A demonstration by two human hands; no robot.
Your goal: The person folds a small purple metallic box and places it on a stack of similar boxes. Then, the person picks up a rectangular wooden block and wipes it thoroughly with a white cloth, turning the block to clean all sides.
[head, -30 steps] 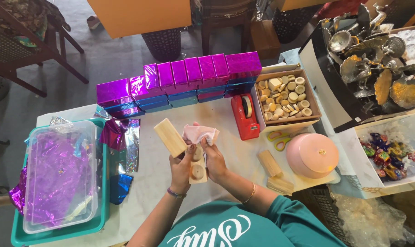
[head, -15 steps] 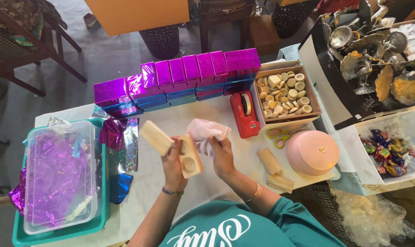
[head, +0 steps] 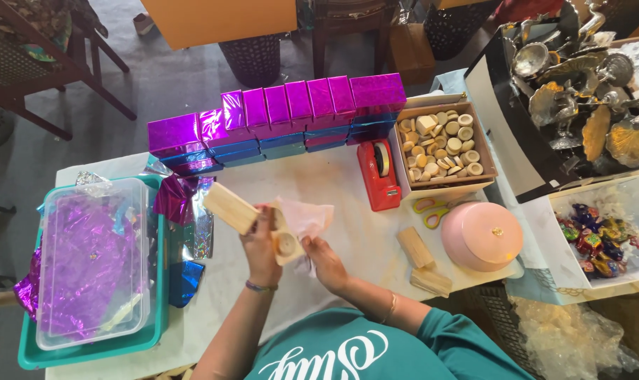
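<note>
A row of shiny purple foil-wrapped boxes [head: 277, 116] lines the desk's [head: 348, 190] far edge; right of them, a red tape dispenser [head: 378, 174], then a cardboard box of wooden discs [head: 443, 144].

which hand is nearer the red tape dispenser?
Right. The right hand sits below-left of the red tape dispenser, apart from it, touching pale tissue paper. The left hand is farther left, holding a pale wooden block.

Over the tabletop [head: 333, 190], the left hand [head: 260, 246] grips a pale wooden block [head: 288, 239] with a round hollow, while the right hand [head: 323, 257] holds thin white tissue [head: 305, 217] against it. A row of shiny purple boxes [head: 284, 112] stands beyond, beside a red tape dispenser [head: 378, 176].
</note>
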